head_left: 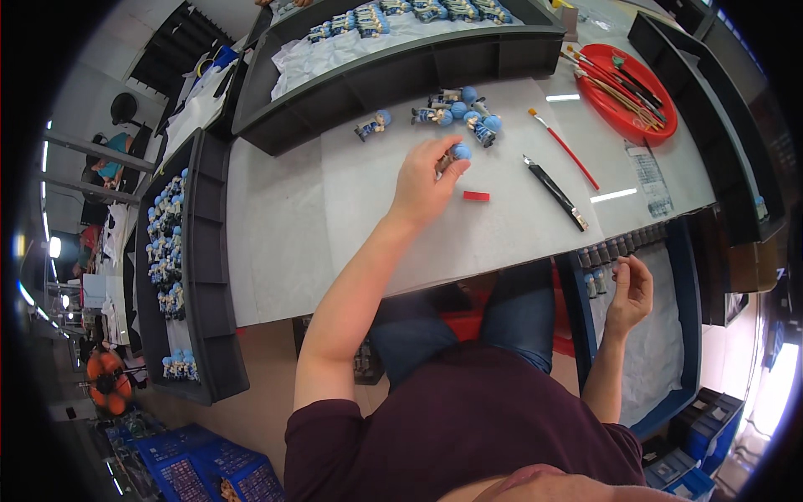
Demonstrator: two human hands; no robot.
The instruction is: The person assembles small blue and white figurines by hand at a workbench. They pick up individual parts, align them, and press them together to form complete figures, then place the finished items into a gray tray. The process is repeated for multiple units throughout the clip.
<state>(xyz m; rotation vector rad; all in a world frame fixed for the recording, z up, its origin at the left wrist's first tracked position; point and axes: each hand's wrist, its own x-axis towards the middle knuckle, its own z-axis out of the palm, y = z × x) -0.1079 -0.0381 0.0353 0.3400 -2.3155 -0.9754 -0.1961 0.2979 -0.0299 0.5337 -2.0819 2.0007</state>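
Note:
My left hand (427, 180) is closed over the white-covered table, its thumb and fingers pinching a small figurine (461, 151) with a round blue head. Most of the figurine's body is hidden by the fingers. Just beyond lie several like figurines (458, 109) in a loose cluster, and a single figurine (373, 125) lies apart to their left. A short red block (476, 196) rests close to this hand. On the right, my right hand (630, 299) hovers at a blue tray (691, 335) lined with white sheet. Its fingers curl together; what they hold, if anything, cannot be made out.
A red-handled brush (565, 151) and a black craft knife (556, 194) lie on the table. Brushes fill a red oval dish (599, 105). Grey crates of figurines stand at the back (401, 75) and left (213, 276); another dark crate (711, 125) borders the right.

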